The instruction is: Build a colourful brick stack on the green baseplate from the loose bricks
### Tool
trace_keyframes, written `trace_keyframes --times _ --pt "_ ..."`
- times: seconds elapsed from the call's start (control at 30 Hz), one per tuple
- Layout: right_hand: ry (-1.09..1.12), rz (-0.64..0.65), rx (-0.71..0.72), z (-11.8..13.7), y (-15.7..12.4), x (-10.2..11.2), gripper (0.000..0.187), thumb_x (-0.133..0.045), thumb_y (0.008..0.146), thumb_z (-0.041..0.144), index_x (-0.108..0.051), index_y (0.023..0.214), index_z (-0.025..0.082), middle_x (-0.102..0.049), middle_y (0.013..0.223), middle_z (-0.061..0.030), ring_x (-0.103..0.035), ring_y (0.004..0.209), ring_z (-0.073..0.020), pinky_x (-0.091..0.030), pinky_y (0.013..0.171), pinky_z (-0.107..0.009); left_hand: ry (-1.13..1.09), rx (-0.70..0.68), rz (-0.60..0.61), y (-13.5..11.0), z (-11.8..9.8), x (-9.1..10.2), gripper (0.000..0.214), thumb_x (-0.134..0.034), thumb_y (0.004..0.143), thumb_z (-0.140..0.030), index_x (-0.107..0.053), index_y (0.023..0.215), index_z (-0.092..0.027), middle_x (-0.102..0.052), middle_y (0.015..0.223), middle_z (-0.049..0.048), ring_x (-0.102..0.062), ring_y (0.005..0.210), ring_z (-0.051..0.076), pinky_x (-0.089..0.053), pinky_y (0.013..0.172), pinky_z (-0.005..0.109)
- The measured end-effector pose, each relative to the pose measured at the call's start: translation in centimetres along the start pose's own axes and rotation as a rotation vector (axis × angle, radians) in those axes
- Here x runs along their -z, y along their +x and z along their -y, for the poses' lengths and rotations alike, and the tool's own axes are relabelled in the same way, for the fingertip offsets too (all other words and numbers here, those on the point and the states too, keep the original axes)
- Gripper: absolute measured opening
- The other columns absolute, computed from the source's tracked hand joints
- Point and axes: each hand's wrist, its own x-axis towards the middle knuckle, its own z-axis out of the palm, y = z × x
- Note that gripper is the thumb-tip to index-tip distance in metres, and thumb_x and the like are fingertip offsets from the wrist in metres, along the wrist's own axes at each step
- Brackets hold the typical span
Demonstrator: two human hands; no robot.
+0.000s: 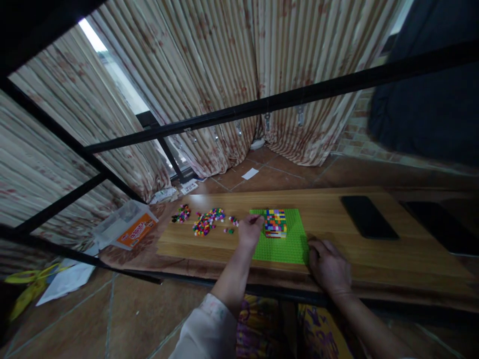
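A green studded baseplate (279,252) lies on the wooden board, carrying a block of many-coloured toy bricks (275,223). At the left side of this brick block is my left hand (250,232), its fingers pinched together; whatever may be between the fingertips is too small to make out. My right hand (330,265) rests by the right edge of the baseplate with its fingers curled, and what lies under them is hidden. Loose small bricks (206,222) are scattered left of the baseplate, with a few bricks (233,221) close to my left hand.
Another pile of bricks (182,213) is farther left on the wooden board (322,209). A dark phone (368,217) lies at right, another dark flat object (441,227) beyond it. A clear plastic box (125,224) stands left. Black metal bars (224,115) cross behind the board.
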Motion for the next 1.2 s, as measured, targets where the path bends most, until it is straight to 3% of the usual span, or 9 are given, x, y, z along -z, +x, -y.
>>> trace_keyframes --times 0.13,0.33,0.43,0.53,0.83,0.97,1.2 --pt "0.014 -0.005 -0.007 0.0 0.0 0.0 0.019 -0.050 0.083 0.019 -0.067 0.091 0.022 -0.066 0.089 -0.0023 -0.058 0.071 -0.0142 -0.039 0.064 -0.025 0.040 -0.018 -0.086 -0.6 1.2 2.9 0.020 -0.055 0.080 -0.027 -0.069 0.087 -0.014 -0.070 0.075 0.0025 -0.063 0.065 0.011 -0.049 0.060 0.020" --pt "0.003 -0.028 -0.005 0.0 -0.1 0.0 0.019 -0.051 0.083 0.021 -0.068 0.090 0.022 -0.067 0.089 -0.0027 -0.058 0.071 -0.0150 -0.040 0.063 -0.026 0.250 -0.014 -0.236 -2.3 4.4 10.3 0.014 -0.057 0.076 -0.020 -0.068 0.083 -0.013 -0.071 0.076 0.0051 -0.066 0.072 0.015 -0.048 0.064 0.023" --pt "-0.012 -0.007 -0.008 -0.1 -0.1 0.1 0.018 -0.051 0.084 0.022 -0.067 0.091 0.022 -0.067 0.091 -0.0025 -0.058 0.071 -0.0153 -0.040 0.063 -0.026 0.377 -0.002 -0.267 -3.0 5.3 12.6 0.015 -0.057 0.075 -0.017 -0.068 0.085 -0.014 -0.071 0.075 0.0057 -0.066 0.071 0.017 -0.048 0.063 0.025" --pt "-0.029 0.002 -0.011 -0.1 -0.2 0.2 0.017 -0.051 0.084 0.022 -0.067 0.090 0.022 -0.067 0.090 -0.0021 -0.057 0.069 -0.0154 -0.040 0.061 -0.027 0.481 -0.020 -0.248 -3.0 5.5 12.6 0.017 -0.055 0.078 -0.016 -0.069 0.088 -0.015 -0.071 0.079 0.0065 -0.066 0.072 0.017 -0.048 0.067 0.026" --pt "-0.040 -0.032 0.031 -0.7 -0.3 -0.3 0.017 -0.050 0.083 0.022 -0.066 0.089 0.022 -0.068 0.089 -0.0027 -0.059 0.069 -0.0161 -0.041 0.061 -0.027 0.748 -0.152 -0.108 -1.4 4.3 9.1 0.030 -0.051 0.083 -0.012 -0.067 0.106 -0.023 -0.066 0.103 0.0083 -0.063 0.091 0.020 -0.047 0.081 0.029" --pt "-0.035 -0.026 0.043 -0.6 -0.2 -0.2 0.017 -0.049 0.084 0.022 -0.066 0.089 0.022 -0.068 0.091 -0.0029 -0.060 0.071 -0.0161 -0.042 0.063 -0.026 0.871 -0.161 -0.075 -0.7 4.3 8.9 0.027 -0.050 0.084 -0.012 -0.066 0.103 -0.021 -0.064 0.105 0.0109 -0.063 0.088 0.021 -0.047 0.078 0.029" --pt "-0.049 -0.002 0.013 -0.2 -0.1 0.0 0.018 -0.049 0.085 0.022 -0.066 0.092 0.023 -0.067 0.093 -0.0019 -0.060 0.073 -0.0158 -0.042 0.065 -0.026 0.831 -0.191 -0.059 -0.3 4.4 9.0 0.018 -0.047 0.088 -0.016 -0.064 0.092 -0.018 -0.063 0.101 0.0102 -0.062 0.089 0.020 -0.047 0.077 0.029"
